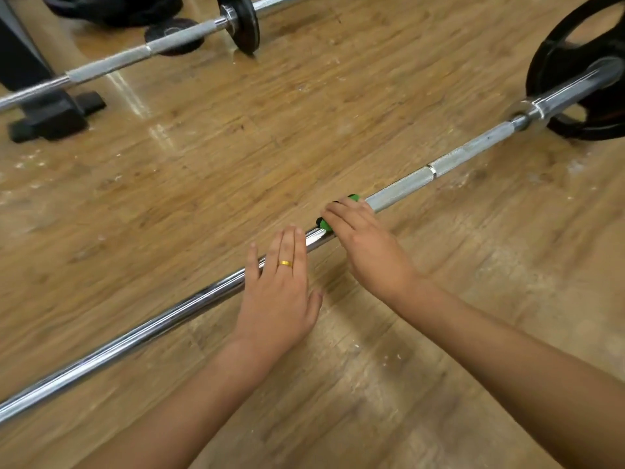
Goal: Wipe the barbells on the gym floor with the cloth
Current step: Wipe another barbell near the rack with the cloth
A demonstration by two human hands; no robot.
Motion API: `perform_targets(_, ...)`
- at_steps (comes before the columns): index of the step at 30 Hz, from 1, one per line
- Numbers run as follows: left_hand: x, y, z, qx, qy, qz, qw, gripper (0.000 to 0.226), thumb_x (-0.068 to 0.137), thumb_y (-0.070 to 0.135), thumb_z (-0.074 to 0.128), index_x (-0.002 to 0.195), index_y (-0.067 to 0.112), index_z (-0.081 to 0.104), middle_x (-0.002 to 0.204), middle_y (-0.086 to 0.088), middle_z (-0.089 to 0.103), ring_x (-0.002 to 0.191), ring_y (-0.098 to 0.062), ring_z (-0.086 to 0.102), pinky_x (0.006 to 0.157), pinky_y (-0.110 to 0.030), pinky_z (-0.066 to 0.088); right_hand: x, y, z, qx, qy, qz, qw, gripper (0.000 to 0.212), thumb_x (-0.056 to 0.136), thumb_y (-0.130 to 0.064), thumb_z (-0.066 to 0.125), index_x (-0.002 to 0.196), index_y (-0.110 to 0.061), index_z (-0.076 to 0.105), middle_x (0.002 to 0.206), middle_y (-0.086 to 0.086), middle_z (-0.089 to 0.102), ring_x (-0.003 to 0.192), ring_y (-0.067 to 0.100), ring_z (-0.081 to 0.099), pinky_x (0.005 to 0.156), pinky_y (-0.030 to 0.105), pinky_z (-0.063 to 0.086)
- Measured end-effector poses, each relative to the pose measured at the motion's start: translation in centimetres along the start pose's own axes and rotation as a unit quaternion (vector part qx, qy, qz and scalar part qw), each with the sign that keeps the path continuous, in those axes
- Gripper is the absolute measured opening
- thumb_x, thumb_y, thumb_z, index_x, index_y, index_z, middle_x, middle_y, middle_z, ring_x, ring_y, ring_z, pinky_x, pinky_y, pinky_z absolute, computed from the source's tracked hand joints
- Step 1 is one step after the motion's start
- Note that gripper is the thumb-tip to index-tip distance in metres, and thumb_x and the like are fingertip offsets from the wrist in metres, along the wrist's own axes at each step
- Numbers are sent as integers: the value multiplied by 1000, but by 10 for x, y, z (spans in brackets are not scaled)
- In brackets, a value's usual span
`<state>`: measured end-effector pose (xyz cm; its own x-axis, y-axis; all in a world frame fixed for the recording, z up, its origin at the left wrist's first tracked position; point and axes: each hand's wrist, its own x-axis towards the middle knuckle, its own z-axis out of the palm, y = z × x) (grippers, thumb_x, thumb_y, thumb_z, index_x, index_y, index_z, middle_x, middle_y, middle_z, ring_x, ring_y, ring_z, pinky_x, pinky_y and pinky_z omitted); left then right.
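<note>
Fingers (338,214) of the right hand (368,252) are curling over a green cloth (325,225), clasping it against the shaft of the near barbell (152,330). Only small patches of the cloth are showing, at the fingertips and by the thumb side. It is sitting about midway along the visible shaft, where the smooth chrome is giving way to the knurled grip. The left hand (280,292) is lying just beside it, toward the person, its fingers straight and relaxed across the bar and grasping nothing; a gold ring (285,264) is showing on one finger.

This barbell is lying on the wooden floor (236,147), running from the lower left to the upper right, where it is carrying a large black plate (544,69). A far barbell (115,60) is lying well apart at the upper left, bearing a small black plate (243,22). A flat black disc (172,27) is lying on the floor beneath its shaft, and a black stand base (50,120) is sitting at the left edge.
</note>
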<state>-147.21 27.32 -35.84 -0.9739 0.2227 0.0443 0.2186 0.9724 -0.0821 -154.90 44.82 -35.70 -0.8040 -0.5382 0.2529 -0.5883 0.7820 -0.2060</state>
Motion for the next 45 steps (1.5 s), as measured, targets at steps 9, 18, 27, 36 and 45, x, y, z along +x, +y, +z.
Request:
perform_targets(9,-4,5,-3,-6,-1,-14,1000,91,91,54,52,157,1,20,161,-15,31,146,-29,31,118,-54,23,-2,46,-12,0,-38,-14,999,56,79,12,49,133,1,56,138,16,56,132,35,47,116,55,31)
perform_targets(18,-13,10,-5,-6,-1,-4,1000,92,91,52,54,158,0,18,162,-15,27,148,-29,28,117,-55,24,-7,32,-6,24,-15,4,1000,56,74,12,46,128,1,60,132,14,60,126,34,50,110,51,37)
perform_targets(27,-22,2,-9,-39,-13,57,998,86,93,48,46,158,0,16,162,-16,28,145,-31,33,115,-50,32,-18,13,-13,35,-48,13,998,61,73,11,47,131,-2,59,133,11,60,131,34,49,116,50,32)
perform_targets(36,-54,-32,-10,-35,-22,126,991,89,87,47,46,158,0,19,165,-17,20,151,-30,24,121,-46,27,-27,14,-21,20,-74,2,997,66,69,19,52,132,3,57,134,19,59,128,40,51,111,49,36)
perform_targets(45,-59,-27,-18,-51,-56,130,989,94,77,47,44,156,-1,27,163,-19,27,149,-32,31,117,-49,35,-30,16,-47,-15,-178,27,983,79,74,18,50,149,-7,43,153,12,43,143,31,35,117,44,33)
